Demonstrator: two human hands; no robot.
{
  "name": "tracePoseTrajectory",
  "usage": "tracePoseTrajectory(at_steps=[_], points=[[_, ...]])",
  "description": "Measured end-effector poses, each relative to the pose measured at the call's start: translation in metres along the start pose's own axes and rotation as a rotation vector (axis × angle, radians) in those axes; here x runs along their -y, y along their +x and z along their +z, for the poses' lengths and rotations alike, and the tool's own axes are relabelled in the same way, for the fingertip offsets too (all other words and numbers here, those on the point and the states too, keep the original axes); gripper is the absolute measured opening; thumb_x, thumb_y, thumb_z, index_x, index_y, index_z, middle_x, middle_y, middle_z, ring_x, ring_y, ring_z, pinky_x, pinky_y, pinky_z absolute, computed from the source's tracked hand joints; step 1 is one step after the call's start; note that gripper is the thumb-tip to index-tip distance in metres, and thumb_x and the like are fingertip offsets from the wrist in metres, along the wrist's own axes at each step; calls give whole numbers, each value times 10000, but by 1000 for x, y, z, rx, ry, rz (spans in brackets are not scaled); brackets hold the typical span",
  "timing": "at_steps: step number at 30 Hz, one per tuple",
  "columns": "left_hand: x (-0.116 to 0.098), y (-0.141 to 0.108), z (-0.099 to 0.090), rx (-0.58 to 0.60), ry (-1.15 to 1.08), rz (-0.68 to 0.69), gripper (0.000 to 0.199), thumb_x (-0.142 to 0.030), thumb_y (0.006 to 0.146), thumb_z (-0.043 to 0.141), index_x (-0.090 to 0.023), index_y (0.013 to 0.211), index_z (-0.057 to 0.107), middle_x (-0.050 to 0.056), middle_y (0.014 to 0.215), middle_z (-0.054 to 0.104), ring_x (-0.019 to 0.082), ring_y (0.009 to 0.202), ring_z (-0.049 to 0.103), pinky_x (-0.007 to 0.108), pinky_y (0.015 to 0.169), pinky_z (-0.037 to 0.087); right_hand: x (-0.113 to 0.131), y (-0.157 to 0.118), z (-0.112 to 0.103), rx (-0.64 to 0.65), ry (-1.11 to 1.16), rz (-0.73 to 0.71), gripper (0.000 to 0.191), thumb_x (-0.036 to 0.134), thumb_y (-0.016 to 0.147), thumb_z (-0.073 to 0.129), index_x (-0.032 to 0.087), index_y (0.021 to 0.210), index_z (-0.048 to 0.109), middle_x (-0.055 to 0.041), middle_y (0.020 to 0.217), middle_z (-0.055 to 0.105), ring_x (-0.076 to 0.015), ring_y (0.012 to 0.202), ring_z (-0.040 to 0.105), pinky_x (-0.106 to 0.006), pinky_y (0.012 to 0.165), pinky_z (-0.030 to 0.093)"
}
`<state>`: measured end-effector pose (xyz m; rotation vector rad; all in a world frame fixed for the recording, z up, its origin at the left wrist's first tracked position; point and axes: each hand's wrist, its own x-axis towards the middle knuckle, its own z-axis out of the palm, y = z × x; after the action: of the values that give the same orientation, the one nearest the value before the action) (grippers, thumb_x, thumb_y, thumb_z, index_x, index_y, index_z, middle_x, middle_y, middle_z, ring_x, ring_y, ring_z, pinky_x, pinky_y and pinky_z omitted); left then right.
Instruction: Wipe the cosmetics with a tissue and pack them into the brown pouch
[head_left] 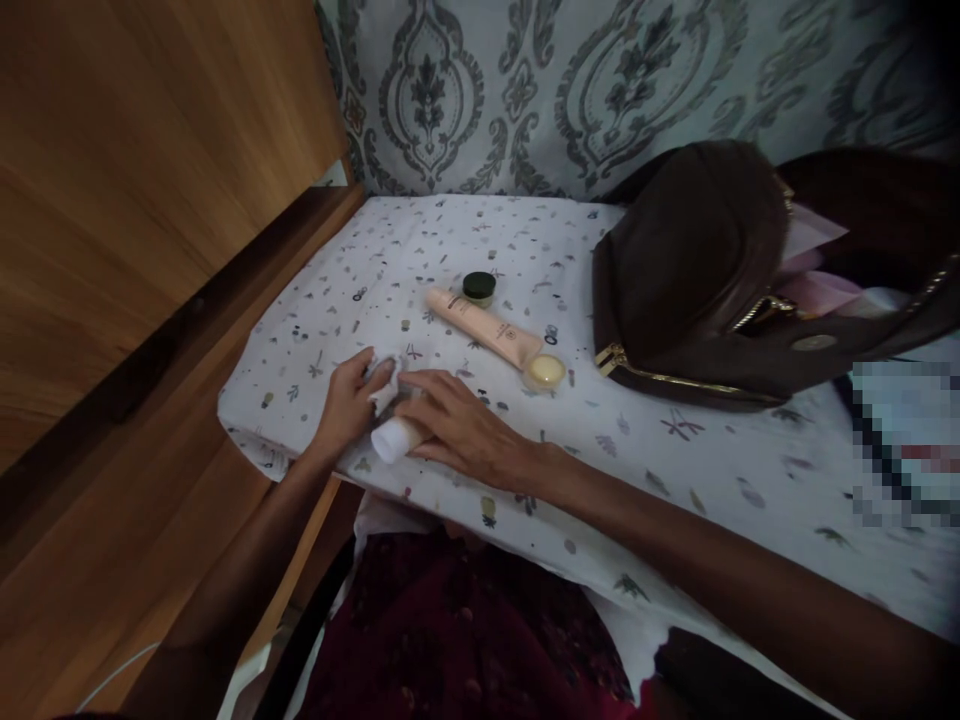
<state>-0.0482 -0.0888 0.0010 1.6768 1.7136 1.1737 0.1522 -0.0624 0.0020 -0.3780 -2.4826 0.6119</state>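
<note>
R hand (466, 425) w/ 1 wht container (396, 438); 1 tube (486, 327), 2 jars (478, 287) (545, 371) nr.

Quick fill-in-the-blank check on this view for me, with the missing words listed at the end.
1. A crumpled white wad is in the person's ____ hand.
2. The cylindrical container in the person's right hand has an end coloured ____.
3. In the picture, the brown leather-look bag with gold-coloured zips stands to the ____ of the long peach-coloured tube.
4. Of two small round pots, the dark-lidded pot is farther from the bag; the nearer one's top is ____.

Missing words: left; white; right; yellow.
</note>
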Motion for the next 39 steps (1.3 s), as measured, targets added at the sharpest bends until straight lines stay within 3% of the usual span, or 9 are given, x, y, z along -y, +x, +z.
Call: tracePoseTrajectory(at_steps=[4, 9, 11, 17, 21, 26, 33, 36, 39], points=[[-10, -8, -13, -164, -305, -111, 271, -442, 956, 522, -187, 892, 587, -24, 712, 542, 118, 616, 476, 235, 578, 395, 2, 3, -9, -150, 259, 251, 234, 379, 955, 611, 241, 1121, 519, -52, 1067, 649, -210, 930, 619, -386, 813, 536], [-40, -26, -3, -62, 34, 408, 303, -390, 989, 489, -204, 1204, 594, 88, 1178, 635, 206, 1077, 599, 320, 900, 484, 18, 7, -13, -198, 360, 371, 186, 363, 924, 598, 216, 967, 493, 14, 819, 589, -153, 689, 537, -293, 631, 445], [-49, -27, 5, -20, 176, 499, 298, -355, 1002, 461, -196, 1231, 569, 100, 1155, 632, 206, 1069, 599, 326, 905, 477, 22, 4, -12, -215, 245, 361, 125, 279, 910, 581, 221, 915, 471, 15, 799, 577, -153, 675, 525, -292, 626, 439], [-67, -12, 19, 174, 303, 279, 317, -344, 1039, 300, -222, 803, 471, -2, 736, 563, 157, 670, 536, 289, 663, 394, 27, -14, -23, -169, -449, 232, 115, 199, 900, 601, 189, 997, 541, -93, 927, 630, -260, 861, 575, -387, 726, 502], [-78, -4, 30, 269, 321, 180, 327, -374, 1036, 272, -237, 781, 422, -27, 661, 520, 165, 612, 514, 292, 632, 351, 31, -22, -37, -88, -604, 307, 242, 218, 872, 680, 167, 1084, 576, -111, 968, 652, -275, 916, 593, -403, 791, 519], [-86, 2, 50, 134, 451, 273, 292, -356, 1029, 314, -236, 795, 440, -39, 613, 521, 166, 570, 531, 281, 588, 318, 34, -26, -51, -136, -215, 603, 242, 223, 829, 701, 176, 1027, 568, -87, 1003, 672, -247, 934, 618, -360, 785, 488], [-105, 23, 65, -177, 385, 840, 313, -197, 986, 434, -226, 676, 400, -61, 541, 427, 116, 474, 433, 256, 534, 312, 25, -37, -67, -427, 487, 782, 315, 306, 686, 780, 212, 767, 491, 66, 697, 498, -117, 667, 452, -253, 589, 328], [-124, 33, 69, -108, 259, 832, 322, -190, 967, 463, -222, 658, 382, -73, 524, 375, 99, 448, 402, 243, 506, 305, 24, -45, -79, -490, 802, 792, 428, 417, 619, 836, 211, 755, 487, 70, 683, 466, -104, 657, 429, -246, 579, 321], [-145, 41, 74, 163, 124, 684, 257, -271, 982, 456, -204, 737, 495, -45, 607, 520, 103, 542, 526, 214, 555, 383, 27, -55, -97, -419, 1154, 900, 570, 525, 572, 870, 220, 928, 546, 53, 712, 548, -114, 631, 493, -240, 543, 341]])
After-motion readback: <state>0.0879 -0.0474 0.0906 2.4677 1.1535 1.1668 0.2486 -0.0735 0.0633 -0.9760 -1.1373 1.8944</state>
